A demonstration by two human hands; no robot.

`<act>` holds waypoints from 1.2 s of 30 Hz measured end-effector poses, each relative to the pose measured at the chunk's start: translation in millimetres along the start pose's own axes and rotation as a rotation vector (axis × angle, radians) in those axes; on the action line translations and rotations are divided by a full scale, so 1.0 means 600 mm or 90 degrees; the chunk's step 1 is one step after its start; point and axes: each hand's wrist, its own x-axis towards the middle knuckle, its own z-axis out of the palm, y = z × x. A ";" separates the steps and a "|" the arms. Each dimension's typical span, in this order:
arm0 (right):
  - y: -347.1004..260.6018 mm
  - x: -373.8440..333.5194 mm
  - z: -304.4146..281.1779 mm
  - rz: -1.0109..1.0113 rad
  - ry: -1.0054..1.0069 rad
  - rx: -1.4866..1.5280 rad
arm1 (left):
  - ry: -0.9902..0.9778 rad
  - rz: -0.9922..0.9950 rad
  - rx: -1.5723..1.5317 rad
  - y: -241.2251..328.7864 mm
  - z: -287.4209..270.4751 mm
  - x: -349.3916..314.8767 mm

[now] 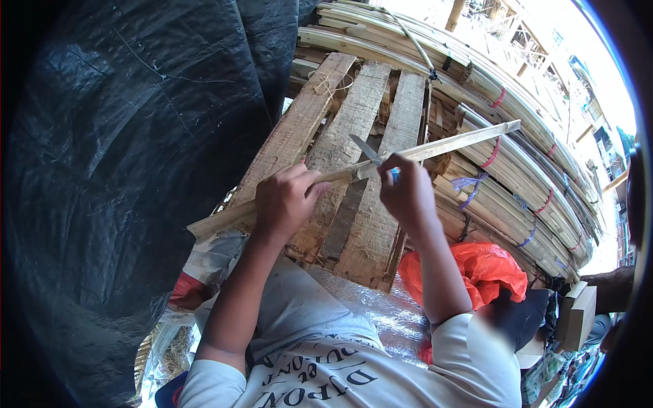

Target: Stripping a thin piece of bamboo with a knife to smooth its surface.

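Observation:
A long, thin wooden strip (462, 140) lies slantwise across a slatted wooden pallet (371, 228), its far end reaching out to the right. My left hand (286, 197) is closed around the strip left of its middle, with a stretch of wood showing beyond the wrist. In my right hand (408, 190) is a knife (366, 149); a bit of its blue handle shows between the fingers. The blade points up and left, crossing over the strip just right of my left hand. Whether its edge touches the wood, I cannot tell.
A black plastic sheet (129, 136) hangs along the left. Tied bundles of wooden strips (537, 183) are stacked behind and to the right. An orange plastic bag (486, 268) sits beside my right arm, and silvery foil sheeting (381, 306) lies below the pallet's near edge.

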 end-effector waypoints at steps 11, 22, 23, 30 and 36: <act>-0.001 -0.002 0.003 0.092 0.069 -0.092 | -0.008 0.012 -0.004 0.011 0.002 0.009; -0.021 -0.025 0.021 -0.095 0.024 0.029 | -0.018 -0.008 0.000 0.004 0.002 0.004; -0.012 -0.014 0.016 -0.093 0.024 0.030 | -0.019 -0.013 0.001 0.003 0.002 0.004; -0.040 -0.034 0.027 -0.064 -0.006 0.024 | -0.018 -0.007 0.009 -0.001 0.003 0.001; -0.015 -0.017 0.019 -0.019 0.027 -0.011 | -0.016 -0.003 -0.001 0.009 0.005 0.010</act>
